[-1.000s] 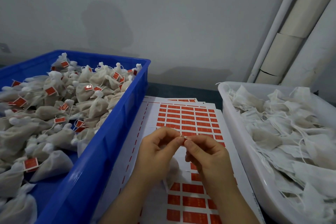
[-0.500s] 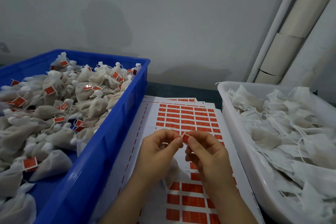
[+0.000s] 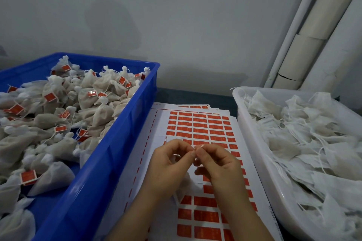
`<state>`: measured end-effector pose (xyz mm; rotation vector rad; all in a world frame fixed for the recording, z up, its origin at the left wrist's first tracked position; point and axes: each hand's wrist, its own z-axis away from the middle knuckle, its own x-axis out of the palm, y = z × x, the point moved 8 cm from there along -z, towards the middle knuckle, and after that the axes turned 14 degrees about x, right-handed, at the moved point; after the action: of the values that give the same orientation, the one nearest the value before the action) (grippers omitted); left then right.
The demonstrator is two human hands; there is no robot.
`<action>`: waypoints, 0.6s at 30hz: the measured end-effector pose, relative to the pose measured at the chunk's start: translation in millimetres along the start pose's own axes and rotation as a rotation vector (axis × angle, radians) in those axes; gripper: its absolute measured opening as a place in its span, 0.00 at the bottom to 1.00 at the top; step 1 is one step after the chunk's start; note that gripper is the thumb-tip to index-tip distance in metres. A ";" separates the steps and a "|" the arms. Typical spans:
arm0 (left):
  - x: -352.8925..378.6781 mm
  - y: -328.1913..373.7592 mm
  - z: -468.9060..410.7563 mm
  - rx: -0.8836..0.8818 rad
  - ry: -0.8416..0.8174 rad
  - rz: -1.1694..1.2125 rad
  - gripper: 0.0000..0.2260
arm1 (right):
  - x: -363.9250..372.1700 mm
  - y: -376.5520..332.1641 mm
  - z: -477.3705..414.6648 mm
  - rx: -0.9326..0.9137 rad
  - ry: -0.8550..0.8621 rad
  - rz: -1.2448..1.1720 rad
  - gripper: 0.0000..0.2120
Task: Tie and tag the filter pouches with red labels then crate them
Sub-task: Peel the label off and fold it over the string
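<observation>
Pinching at the centre of the view: left hand [image 3: 168, 166] and right hand [image 3: 219, 166], thumb and forefinger tips of both pressed together above the label sheets [image 3: 199, 129]. Item in the pinch hidden by the fingers [image 3: 193, 153]; cannot tell whether string, label or both; judged a red label folded round a pouch string. Under and between the two hands: pouch [image 3: 183, 183], pale cloth, above the sheets, not yet crated. At left, just beside the sheets: blue crate [image 3: 117, 143], heaped with tied pouches [image 3: 101, 115] bearing red tags. At right: white tub [image 3: 254, 133], holding untied pouches [image 3: 305, 143], flat, with loose strings. Behind the sheets: surface [image 3: 195, 100], a dark strip. Step in hand, by judgement: tagging. For a good result: keep the string centred on the sticky side, fold the halves edge to edge, squeeze from the fold outward, leave no glue exposed to catch on cloth. Keep the other fingers off the sheets below, to avoid lifting further labels. Check the knot snug against the pouch neck before letting go. Then carry left over the crate rim, drop on the heap, and reach right for the next.
</observation>
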<state>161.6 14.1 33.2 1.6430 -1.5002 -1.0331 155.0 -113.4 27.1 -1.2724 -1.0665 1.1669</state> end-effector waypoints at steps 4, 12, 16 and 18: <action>-2.1 -1.3 -0.7 -0.016 -0.002 0.020 0.04 | -1.4 -4.0 2.0 -0.020 0.042 0.002 0.08; -0.5 1.5 -1.4 0.029 -0.046 -0.124 0.06 | -11.2 -2.8 0.0 0.000 0.134 -0.073 0.08; -10.1 5.7 -4.0 0.080 0.010 -0.056 0.04 | 4.6 -4.0 1.9 -0.023 -0.011 0.046 0.18; -13.2 6.1 -4.5 0.093 0.011 -0.026 0.04 | 16.0 -3.4 3.5 -0.019 -0.123 0.119 0.19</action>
<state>162.5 26.4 42.1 1.7339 -1.5440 -0.9805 153.6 -97.0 29.9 -1.3073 -1.1061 1.3428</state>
